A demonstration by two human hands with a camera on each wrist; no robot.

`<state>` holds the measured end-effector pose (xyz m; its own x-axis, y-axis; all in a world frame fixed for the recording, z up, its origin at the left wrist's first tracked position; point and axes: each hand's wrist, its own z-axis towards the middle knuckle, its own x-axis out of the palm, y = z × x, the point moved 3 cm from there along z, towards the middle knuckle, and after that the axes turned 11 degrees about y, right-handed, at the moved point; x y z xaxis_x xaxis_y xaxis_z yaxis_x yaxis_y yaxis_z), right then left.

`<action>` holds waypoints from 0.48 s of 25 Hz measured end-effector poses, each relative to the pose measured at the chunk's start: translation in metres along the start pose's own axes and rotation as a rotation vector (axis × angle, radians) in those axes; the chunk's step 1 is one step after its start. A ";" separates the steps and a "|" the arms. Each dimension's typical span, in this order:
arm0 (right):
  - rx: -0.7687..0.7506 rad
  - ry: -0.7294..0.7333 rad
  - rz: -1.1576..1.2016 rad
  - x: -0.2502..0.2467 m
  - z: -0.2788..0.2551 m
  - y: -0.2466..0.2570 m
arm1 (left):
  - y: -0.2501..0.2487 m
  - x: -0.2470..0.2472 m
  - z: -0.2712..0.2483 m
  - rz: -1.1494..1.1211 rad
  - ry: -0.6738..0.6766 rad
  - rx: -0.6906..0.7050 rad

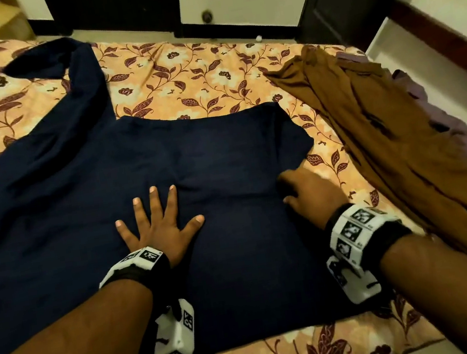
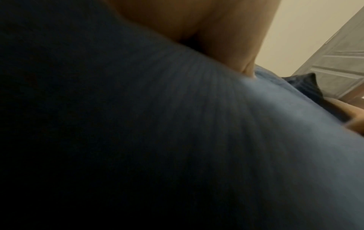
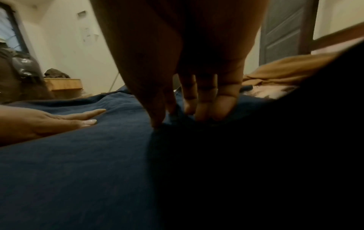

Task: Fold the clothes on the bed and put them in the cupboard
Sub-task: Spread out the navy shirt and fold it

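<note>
Navy garment (image 1: 208, 156), brown garment (image 1: 385, 131), orange floral bedsheet (image 1: 181, 73)

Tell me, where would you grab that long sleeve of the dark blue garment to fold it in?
Probably near its far end, the cuff, coming from the left. The sleeve lies stretched away from the navy garment on the bed, free of both hands: the left hand presses flat mid-body, the right hand grips the right edge.

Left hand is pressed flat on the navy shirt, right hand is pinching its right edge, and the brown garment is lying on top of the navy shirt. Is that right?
Not quite. The brown garment lies beside the navy shirt, to its right on the bedsheet, with a strip of sheet between them, as the head view shows. The rest holds: the left hand is pressed flat on the shirt and the right hand pinches its right edge.
</note>
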<state>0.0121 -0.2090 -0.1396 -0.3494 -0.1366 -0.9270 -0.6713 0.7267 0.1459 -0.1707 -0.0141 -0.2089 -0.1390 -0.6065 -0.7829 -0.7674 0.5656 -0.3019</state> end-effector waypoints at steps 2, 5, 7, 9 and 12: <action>-0.041 0.198 -0.013 0.025 -0.008 0.017 | 0.000 0.001 0.000 -0.011 0.008 0.005; -0.008 0.072 0.185 0.026 -0.014 0.006 | 0.001 0.001 0.000 -0.020 0.006 0.015; -0.040 0.044 0.481 0.022 -0.015 -0.011 | 0.000 0.002 0.001 -0.022 0.010 0.013; -0.008 0.041 0.816 0.015 -0.014 -0.026 | 0.000 0.001 0.001 -0.013 0.012 0.006; 0.201 -0.034 0.872 -0.003 0.005 -0.068 | 0.000 0.002 0.003 -0.006 0.016 0.001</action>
<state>0.0622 -0.2545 -0.1484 -0.6603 0.5372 -0.5248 -0.0479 0.6673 0.7433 -0.1694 -0.0137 -0.2119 -0.1439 -0.6187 -0.7724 -0.7676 0.5624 -0.3075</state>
